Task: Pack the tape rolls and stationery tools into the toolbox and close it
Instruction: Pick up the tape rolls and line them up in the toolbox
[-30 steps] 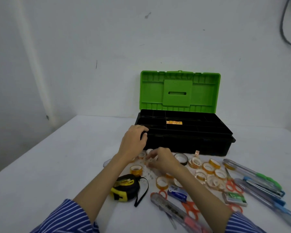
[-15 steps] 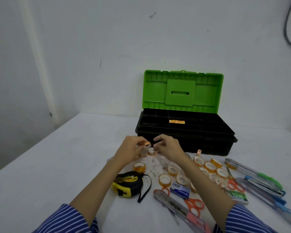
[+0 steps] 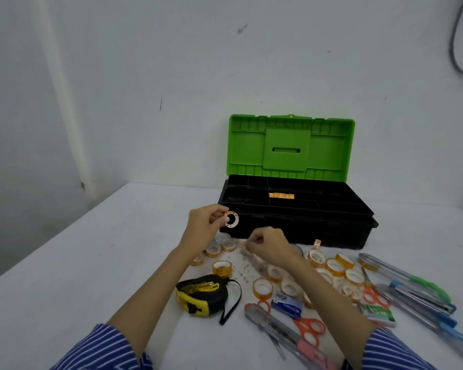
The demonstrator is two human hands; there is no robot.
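Toolbox (image 3: 294, 209) sits open on the white worktop (image 3: 91, 263), its green lid (image 3: 290, 146) standing upright at the back and its black tray of compartments showing a small orange-patterned strip (image 3: 281, 195) in a middle compartment. The left hand (image 3: 206, 225) is raised just in front of the box's near left corner, thumb and fingers pinching a small tape roll (image 3: 231, 218) so that its round face and hole turn toward the camera. The right hand (image 3: 270, 245) is lower and to the right of the left hand, fingers curled, pinching a small orange-and-white piece (image 3: 245, 245) at its fingertips; what exactly that piece is cannot be told. Below the left hand lie a few loose tape rolls (image 3: 213, 251) on the worktop, and nearer the person a yellow and black tape measure (image 3: 202, 293) with its black strap. To the right of the right hand many more tape rolls (image 3: 334, 267) lie scattered, with orange-handled scissors (image 3: 309, 329), a blue staple box (image 3: 288, 307), a grey utility knife (image 3: 275, 328), a green and white pack (image 3: 380, 313) and several long green and blue cutters (image 3: 417, 287) at the far right. Both forearms come out of blue striped sleeves (image 3: 102, 351)
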